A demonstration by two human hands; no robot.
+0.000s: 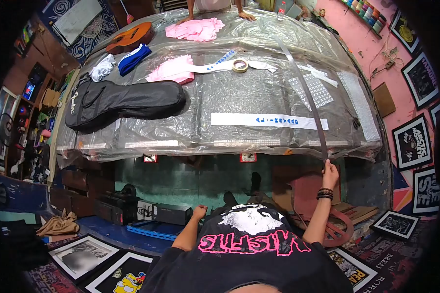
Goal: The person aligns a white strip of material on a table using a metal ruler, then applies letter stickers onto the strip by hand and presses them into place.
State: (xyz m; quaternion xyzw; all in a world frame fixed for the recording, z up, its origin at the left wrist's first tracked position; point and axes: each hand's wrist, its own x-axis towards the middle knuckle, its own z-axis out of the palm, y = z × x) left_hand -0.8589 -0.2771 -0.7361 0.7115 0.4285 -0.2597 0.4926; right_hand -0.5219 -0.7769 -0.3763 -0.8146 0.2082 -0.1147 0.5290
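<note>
My right hand (330,174) is closed around the near end of a long metal ruler (305,83), which slants away across the plastic-covered table (205,132). Under and beside the ruler lie a white strip with blue letters (268,121) and a sheet of printed letters (320,93). Low beside my body, my left hand (199,211) is curled closed, apart from the table, and nothing shows in it.
A black guitar bag (127,100), an acoustic guitar (129,37), pink cloth (173,70) and a tape roll (239,65) lie on the table. Across it, a person's hand (246,16) rests on the plastic. A red chair (310,202) stands near my right arm.
</note>
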